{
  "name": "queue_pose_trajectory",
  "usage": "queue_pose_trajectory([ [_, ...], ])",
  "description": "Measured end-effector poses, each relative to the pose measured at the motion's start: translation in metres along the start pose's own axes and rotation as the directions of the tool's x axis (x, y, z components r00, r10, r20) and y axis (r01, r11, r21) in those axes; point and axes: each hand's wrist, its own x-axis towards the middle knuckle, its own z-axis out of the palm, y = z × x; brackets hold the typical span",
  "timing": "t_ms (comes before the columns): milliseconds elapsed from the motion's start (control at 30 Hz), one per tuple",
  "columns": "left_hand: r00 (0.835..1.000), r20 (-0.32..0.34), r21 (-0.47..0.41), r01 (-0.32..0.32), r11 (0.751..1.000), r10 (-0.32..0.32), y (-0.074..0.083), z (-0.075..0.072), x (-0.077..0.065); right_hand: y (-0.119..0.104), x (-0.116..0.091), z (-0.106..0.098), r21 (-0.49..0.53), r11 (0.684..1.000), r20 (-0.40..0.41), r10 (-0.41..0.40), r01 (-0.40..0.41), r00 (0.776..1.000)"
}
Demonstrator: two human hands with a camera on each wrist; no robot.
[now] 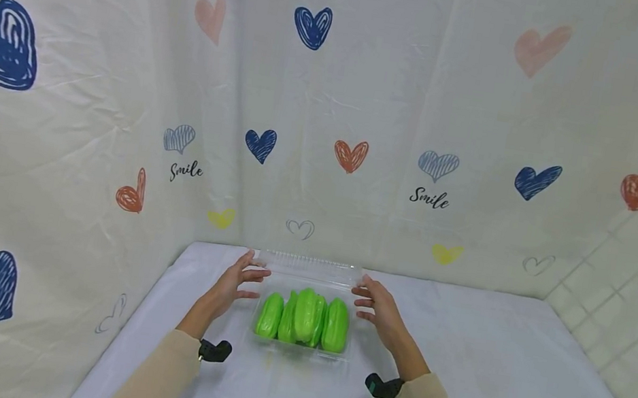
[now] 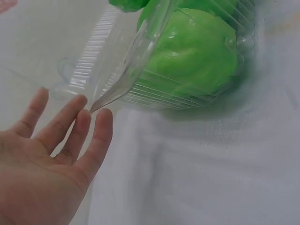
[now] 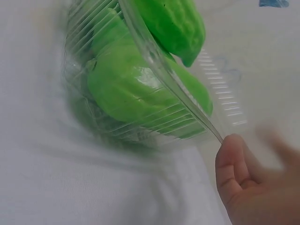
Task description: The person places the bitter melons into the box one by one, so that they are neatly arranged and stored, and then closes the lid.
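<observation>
A clear plastic clamshell box [image 1: 296, 352] sits in front of the person with its lid [image 1: 309, 267] swung back. Inside lie several glossy green bitter melons [image 1: 306, 314], side by side, one resting on top of the others. My left hand [image 1: 232, 282] is at the box's back left corner; in the left wrist view its fingers [image 2: 101, 136] are extended, tips right at the rim. At the back right corner is my right hand [image 1: 380, 308], fingers spread in the head view. Its fingertips [image 3: 232, 145] meet the rim's corner in the right wrist view.
A white cloth covers the table [image 1: 454, 370]. Behind and to the left hangs a white curtain [image 1: 395, 100] printed with hearts, close to the table's back edge. A dark wrist device [image 1: 216, 351] is worn on each arm.
</observation>
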Motion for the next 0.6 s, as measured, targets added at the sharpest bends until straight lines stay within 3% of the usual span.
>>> queue_pose_trajectory([
  [267, 0.998, 0.047, 0.014, -0.048, 0.999, 0.047, -0.002, -0.002, -0.005, -0.003, -0.011, -0.002, -0.008, 1.0, 0.02, -0.011, 0.011, 1.0],
  [600, 0.998, 0.034, 0.055, -0.052, 0.997, 0.05, -0.004, -0.005, -0.021, -0.002, -0.038, -0.008, -0.074, 0.996, 0.07, -0.042, 0.047, 0.997],
])
